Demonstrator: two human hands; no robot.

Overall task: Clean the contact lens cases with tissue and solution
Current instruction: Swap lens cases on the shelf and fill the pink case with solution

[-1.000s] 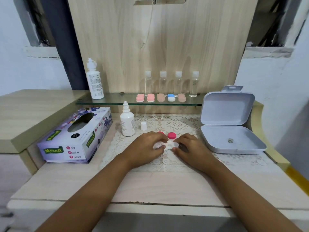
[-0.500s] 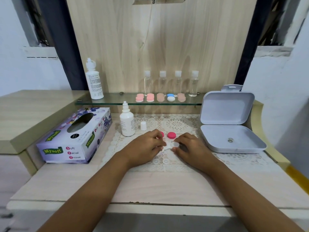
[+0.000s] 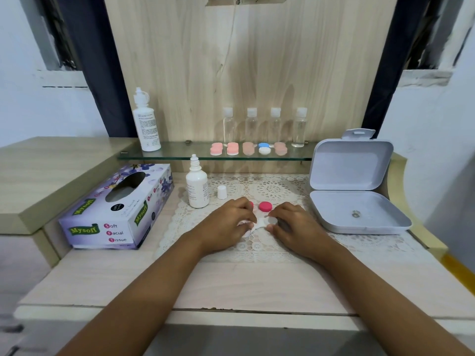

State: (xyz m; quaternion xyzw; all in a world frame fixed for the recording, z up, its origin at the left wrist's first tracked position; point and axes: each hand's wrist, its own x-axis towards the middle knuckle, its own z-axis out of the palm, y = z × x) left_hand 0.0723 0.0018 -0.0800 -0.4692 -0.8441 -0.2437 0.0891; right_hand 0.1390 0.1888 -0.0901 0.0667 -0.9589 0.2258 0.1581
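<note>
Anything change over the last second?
No clear move: the left hand still holds the tissue against the white lens case, and the right hand still pinches the case. The pink cap, solution bottle and tissue box are unmoved.

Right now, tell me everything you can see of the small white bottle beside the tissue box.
The small white bottle looks like opaque plastic, with a printed label and a narrow bare nozzle. It stands upright on the left edge of the lace mat, below the glass shelf, between the tissue box and a small white cap standing apart. Nothing else touches it.
</note>
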